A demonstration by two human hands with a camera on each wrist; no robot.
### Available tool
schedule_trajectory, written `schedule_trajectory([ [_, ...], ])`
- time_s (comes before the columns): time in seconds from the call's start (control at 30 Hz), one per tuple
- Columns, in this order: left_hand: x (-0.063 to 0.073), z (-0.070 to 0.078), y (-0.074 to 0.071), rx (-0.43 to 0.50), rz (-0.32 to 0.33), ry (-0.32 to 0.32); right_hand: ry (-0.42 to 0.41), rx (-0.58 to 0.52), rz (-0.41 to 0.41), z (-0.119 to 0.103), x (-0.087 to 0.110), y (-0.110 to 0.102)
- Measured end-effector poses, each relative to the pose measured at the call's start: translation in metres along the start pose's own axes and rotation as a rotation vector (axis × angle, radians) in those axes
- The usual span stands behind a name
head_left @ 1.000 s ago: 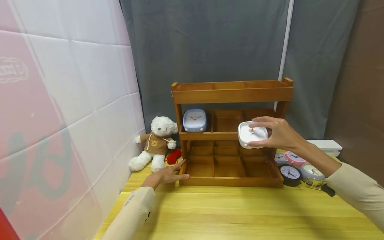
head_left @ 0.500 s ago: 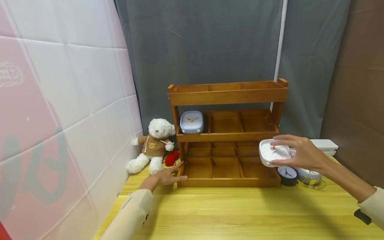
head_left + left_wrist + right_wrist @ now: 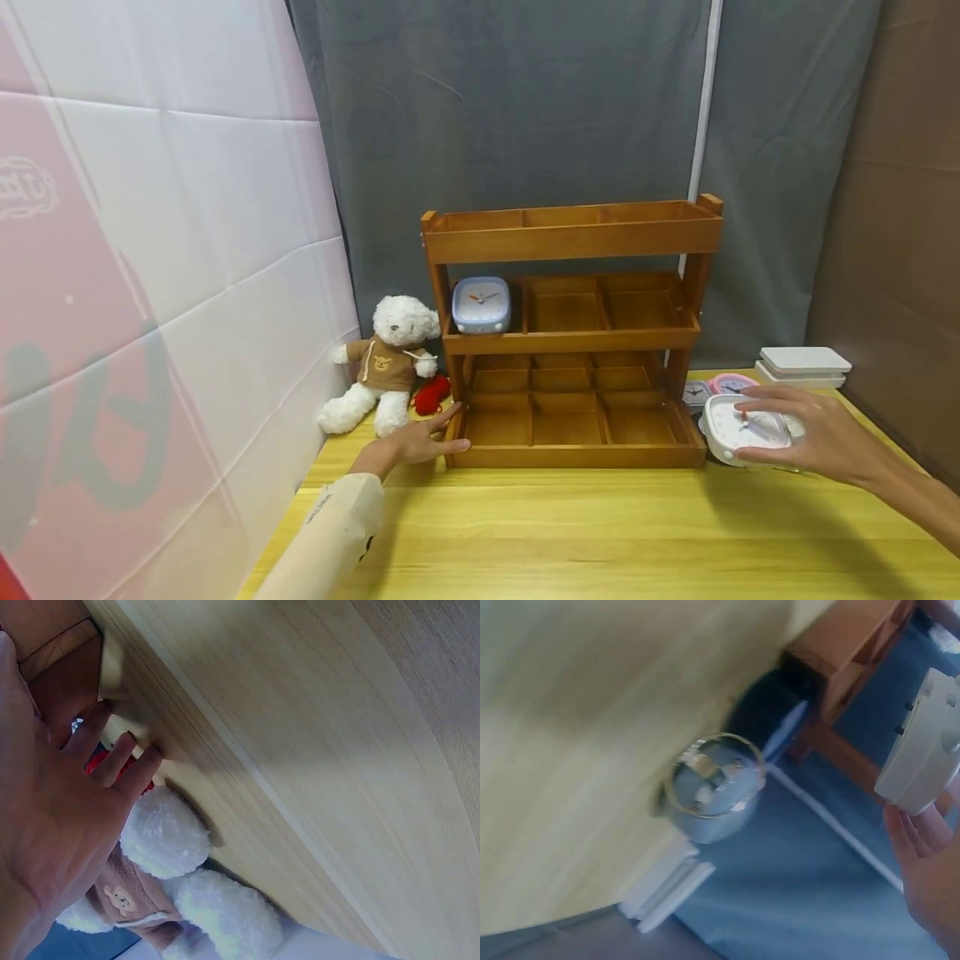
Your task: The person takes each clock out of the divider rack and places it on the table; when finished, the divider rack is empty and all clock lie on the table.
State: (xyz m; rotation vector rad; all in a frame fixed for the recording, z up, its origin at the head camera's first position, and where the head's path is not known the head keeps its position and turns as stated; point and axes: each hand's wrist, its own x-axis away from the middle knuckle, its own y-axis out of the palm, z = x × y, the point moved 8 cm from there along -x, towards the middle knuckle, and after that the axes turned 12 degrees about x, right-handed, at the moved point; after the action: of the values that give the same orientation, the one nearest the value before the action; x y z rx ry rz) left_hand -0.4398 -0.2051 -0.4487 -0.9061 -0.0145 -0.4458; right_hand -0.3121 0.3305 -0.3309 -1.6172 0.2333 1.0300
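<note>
A white square alarm clock [image 3: 742, 432] is held between the thumb and fingers of my right hand [image 3: 832, 437], raised off the table at the rack's right side. The right wrist view shows the same white clock [image 3: 922, 742] from its edge. My left hand [image 3: 411, 443] rests with spread, straight fingers against the left front corner of the wooden rack [image 3: 573, 456]. In the left wrist view those fingers [image 3: 139, 772] extend past a white teddy bear [image 3: 165, 832]. A blue square alarm clock [image 3: 481, 306] sits in the rack's middle tier, left compartment.
Right of the rack lie a small grey clock [image 3: 696, 392] and a pink clock [image 3: 731, 382], partly hidden by the held one. White boxes [image 3: 804, 367] lie behind them. A teddy bear [image 3: 390, 362] and red yarn [image 3: 431, 395] stand left. A black clock [image 3: 769, 712] appears blurred in the right wrist view.
My right hand has carried the white clock right and down, from before the rack's middle tier to above the clocks on the right. My left hand stays on the rack.
</note>
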Motion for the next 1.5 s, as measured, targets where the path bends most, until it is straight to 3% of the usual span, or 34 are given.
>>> schedule_trajectory([
  [0.3, 0.000, 0.000, 0.000, 0.014, 0.007, 0.003, 0.096, 0.085, -0.085, 0.020, 0.045, 0.013],
  [0.6, 0.000, 0.002, 0.000, 0.020, 0.012, 0.004, 0.215, 0.078, -0.142, 0.043, 0.084, 0.031],
  [0.87, 0.000, 0.000, 0.001, 0.015, 0.009, -0.005, 0.218, 0.054, -0.086, 0.053, 0.100, 0.036],
  [1.33, 0.001, 0.004, 0.001, 0.008, -0.004, 0.019, 0.271, 0.075, -0.230, 0.067, 0.120, 0.048],
  [1.5, 0.002, 0.004, 0.000, -0.001, 0.000, 0.013, 0.259, 0.070, -0.247, 0.072, 0.125, 0.048],
])
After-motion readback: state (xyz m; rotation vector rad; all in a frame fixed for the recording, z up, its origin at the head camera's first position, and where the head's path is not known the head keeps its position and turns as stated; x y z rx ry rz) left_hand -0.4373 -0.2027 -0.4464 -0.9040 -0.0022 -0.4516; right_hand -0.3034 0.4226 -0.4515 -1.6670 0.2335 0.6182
